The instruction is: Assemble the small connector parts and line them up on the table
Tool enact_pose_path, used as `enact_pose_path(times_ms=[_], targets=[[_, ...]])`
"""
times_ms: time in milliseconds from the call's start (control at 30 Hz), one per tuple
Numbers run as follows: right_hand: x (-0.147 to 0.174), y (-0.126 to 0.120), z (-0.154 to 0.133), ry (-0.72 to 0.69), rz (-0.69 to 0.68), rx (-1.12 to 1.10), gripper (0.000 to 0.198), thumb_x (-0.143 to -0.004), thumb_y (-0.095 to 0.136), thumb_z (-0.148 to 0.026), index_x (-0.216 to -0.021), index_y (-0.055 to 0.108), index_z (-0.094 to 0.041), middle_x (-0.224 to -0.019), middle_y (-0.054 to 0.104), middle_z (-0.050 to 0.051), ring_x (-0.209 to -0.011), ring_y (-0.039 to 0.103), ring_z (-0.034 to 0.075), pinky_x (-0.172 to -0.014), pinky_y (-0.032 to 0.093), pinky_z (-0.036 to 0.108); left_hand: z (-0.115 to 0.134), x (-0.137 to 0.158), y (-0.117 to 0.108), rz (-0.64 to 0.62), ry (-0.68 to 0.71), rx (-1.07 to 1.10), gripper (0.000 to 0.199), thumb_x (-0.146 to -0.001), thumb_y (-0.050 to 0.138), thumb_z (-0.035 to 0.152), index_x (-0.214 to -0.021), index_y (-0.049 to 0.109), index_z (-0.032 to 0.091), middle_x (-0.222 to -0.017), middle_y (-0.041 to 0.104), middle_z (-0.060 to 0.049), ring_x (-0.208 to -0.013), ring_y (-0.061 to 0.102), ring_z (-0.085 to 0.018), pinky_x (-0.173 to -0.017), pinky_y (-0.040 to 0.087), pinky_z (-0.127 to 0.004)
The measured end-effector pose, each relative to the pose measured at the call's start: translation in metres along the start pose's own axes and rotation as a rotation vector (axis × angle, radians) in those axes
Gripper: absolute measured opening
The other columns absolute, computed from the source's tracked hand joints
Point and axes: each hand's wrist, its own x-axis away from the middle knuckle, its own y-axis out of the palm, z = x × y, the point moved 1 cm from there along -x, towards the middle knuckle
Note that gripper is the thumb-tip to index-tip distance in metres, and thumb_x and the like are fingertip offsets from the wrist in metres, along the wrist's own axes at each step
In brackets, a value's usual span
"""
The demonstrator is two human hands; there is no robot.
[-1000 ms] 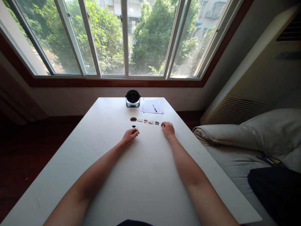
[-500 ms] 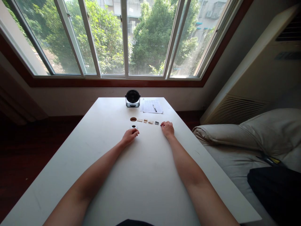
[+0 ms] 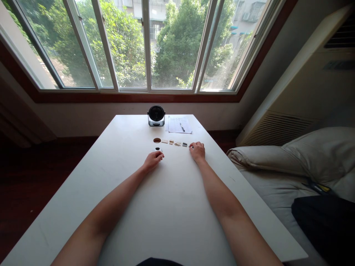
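My left hand rests on the white table with its fingers curled together. It sits just in front of a small round clear dish with something dark in its middle, partly hidden by the hand. My right hand lies at the right end of a row of small pieces, fingers bent inward over a tiny dark thing too small to name. Left of it are a dark cluster, a pale cluster, a golden-brown cluster and a block of pale round bits.
Behind the dish is a round brown opening or disc. A small black fan-like device stands at the table's far edge. Right of it lie printed papers with a pen. A pale sofa flanks the right side.
My right hand shifts very slightly, and the dark bit at its fingertips shows a little differently. My left hand and the row of pieces stay in place.
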Motion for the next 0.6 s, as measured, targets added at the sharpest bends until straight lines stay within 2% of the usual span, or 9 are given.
enact_pose_path(times_ms=[200, 400, 600], targets=[[-0.0003, -0.0002, -0.0007, 0.008, -0.011, 0.004, 0.018, -0.087, 0.056, -0.020, -0.094, 0.072, -0.022, -0.110, 0.059, 0.010, -0.109, 0.044, 0.026, -0.090, 0.038, 0.035, -0.0002, 0.0001, -0.0001, -0.004, 0.009, 0.005, 0.028, -0.085, 0.050, 0.041, -0.083, 0.068, 0.020, -0.076, 0.066, -0.002, -0.070, 0.060, -0.016, -0.068, 0.046, -0.026], [0.0002, -0.0032, -0.0070, -0.058, -0.027, 0.006, 0.022, -0.090, 0.050, -0.017, -0.094, 0.072, -0.022, -0.103, 0.067, 0.008, -0.106, 0.049, 0.024, -0.093, 0.034, 0.036, -0.0019, -0.0013, 0.0013, 0.002, 0.004, -0.001, 0.028, -0.084, 0.050, 0.040, -0.082, 0.068, 0.019, -0.074, 0.066, -0.002, -0.069, 0.059, -0.016, -0.067, 0.045, -0.026], [0.0005, -0.0026, -0.0075, -0.063, -0.043, 0.035, 0.024, -0.091, 0.050, -0.020, -0.092, 0.074, -0.022, -0.105, 0.067, 0.009, -0.106, 0.049, 0.025, -0.091, 0.035, 0.036, -0.0019, -0.0010, 0.0009, -0.007, 0.011, 0.000, 0.027, -0.085, 0.050, 0.040, -0.082, 0.068, 0.020, -0.075, 0.066, -0.002, -0.070, 0.060, -0.016, -0.068, 0.046, -0.026]])
